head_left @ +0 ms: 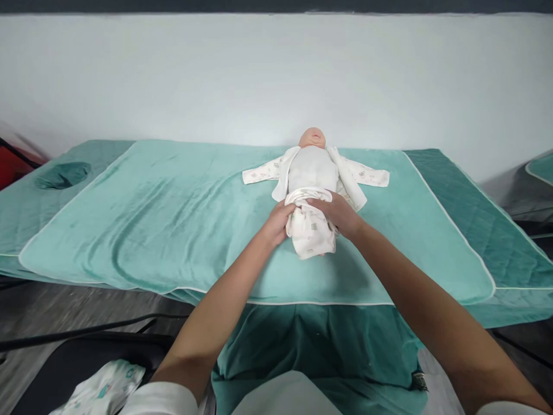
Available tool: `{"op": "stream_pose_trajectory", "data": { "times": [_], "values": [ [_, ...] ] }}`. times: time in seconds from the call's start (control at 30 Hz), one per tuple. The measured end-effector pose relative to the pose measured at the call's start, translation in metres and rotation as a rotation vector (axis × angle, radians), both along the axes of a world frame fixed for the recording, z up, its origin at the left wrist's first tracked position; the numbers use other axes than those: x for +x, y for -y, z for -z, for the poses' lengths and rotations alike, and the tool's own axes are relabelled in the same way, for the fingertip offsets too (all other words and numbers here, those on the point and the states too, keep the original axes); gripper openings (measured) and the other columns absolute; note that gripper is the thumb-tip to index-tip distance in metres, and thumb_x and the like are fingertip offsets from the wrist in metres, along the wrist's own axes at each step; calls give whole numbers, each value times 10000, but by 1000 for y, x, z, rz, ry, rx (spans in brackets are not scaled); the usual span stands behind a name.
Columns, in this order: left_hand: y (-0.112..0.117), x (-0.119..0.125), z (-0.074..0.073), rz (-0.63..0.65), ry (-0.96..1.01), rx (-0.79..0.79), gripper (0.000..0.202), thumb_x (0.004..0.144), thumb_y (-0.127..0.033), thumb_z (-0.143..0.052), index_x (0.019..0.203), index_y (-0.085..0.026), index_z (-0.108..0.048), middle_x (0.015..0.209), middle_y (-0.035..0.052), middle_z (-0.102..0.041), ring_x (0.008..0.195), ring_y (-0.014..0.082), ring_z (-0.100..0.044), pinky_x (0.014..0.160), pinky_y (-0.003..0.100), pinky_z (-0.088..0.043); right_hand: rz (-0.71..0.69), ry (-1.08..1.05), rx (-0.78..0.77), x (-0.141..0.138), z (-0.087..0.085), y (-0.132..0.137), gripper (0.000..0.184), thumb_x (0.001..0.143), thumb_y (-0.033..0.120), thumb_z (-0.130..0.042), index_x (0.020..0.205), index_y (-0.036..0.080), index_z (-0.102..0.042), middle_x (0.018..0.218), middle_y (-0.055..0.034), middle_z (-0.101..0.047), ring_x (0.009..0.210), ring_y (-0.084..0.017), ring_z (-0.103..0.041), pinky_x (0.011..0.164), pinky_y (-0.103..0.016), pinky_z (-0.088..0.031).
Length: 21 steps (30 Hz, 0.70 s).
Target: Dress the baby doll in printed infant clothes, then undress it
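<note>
A baby doll (313,167) lies on its back on a light teal towel (173,230), head toward the wall. An open white printed jacket (363,173) spreads out under it, sleeves to either side. White printed trousers (310,233) cover its legs. My left hand (276,222) grips the trousers' waistband at the doll's left side in view. My right hand (339,212) grips the waistband on the other side, fingers curled over the cloth at the belly.
The towel covers a darker teal padded bed (475,219) against a white wall. A face hole (63,174) sits at the bed's left end. A folded printed cloth (103,389) lies at the lower left near a dark cable (78,331).
</note>
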<state>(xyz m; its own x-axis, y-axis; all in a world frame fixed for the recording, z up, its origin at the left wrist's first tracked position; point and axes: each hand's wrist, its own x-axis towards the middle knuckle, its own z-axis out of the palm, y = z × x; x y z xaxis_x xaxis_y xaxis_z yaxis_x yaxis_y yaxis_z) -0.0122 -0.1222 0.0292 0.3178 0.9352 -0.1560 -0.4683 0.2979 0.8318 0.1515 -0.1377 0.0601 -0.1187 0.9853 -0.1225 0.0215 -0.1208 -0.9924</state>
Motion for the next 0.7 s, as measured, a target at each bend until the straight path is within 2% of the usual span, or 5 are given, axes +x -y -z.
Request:
{"op": "stream_pose_trajectory", "data": {
  "times": [0.1, 0.2, 0.4, 0.53, 0.7],
  "values": [
    [-6, 1, 3, 2, 107, -122, 211, 556, -191, -659, 759, -137, -682, 654, 16, -702, 591, 157, -631, 637, 268, -509, -92, 13, -16, 3, -4, 3, 419, 751, 488, -792, 1049, 201, -728, 1031, -51, -753, 916, -233, -684, 784, -342, -542],
    [-8, 0, 2, 82, 119, -161, 232, 581, -221, -699, 792, -127, -699, 694, 50, -731, 663, 201, -684, 684, 300, -538, -163, -43, -31, 8, -5, 4, 465, 713, 447, -834, 1087, 196, -717, 1053, -58, -751, 937, -237, -685, 795, -340, -545],
    [3, -8, -8, 241, -31, 70, 481, 727, -454, -803, 1063, -120, -719, 949, 98, -776, 809, 216, -714, 719, 294, -526, -20, -166, 4, 6, 3, 3, 477, 737, 421, -807, 1132, 186, -677, 1090, -84, -740, 927, -247, -687, 771, -353, -562],
    [6, -14, -13, 364, -237, 151, 478, 637, -340, -899, 1023, -112, -734, 923, 81, -773, 797, 203, -697, 729, 283, -499, 55, -144, 20, 3, 7, 2, 430, 751, 408, -799, 1095, 182, -676, 1063, -77, -741, 924, -243, -684, 770, -347, -556],
    [8, -8, -6, 161, -19, 45, 461, 677, -358, -869, 1052, -130, -730, 987, 84, -774, 879, 220, -711, 856, 336, -526, -98, -64, -6, 8, 0, 3, 450, 777, 482, -785, 1106, 183, -712, 1094, -66, -745, 954, -233, -684, 812, -335, -544]
  ]
}}
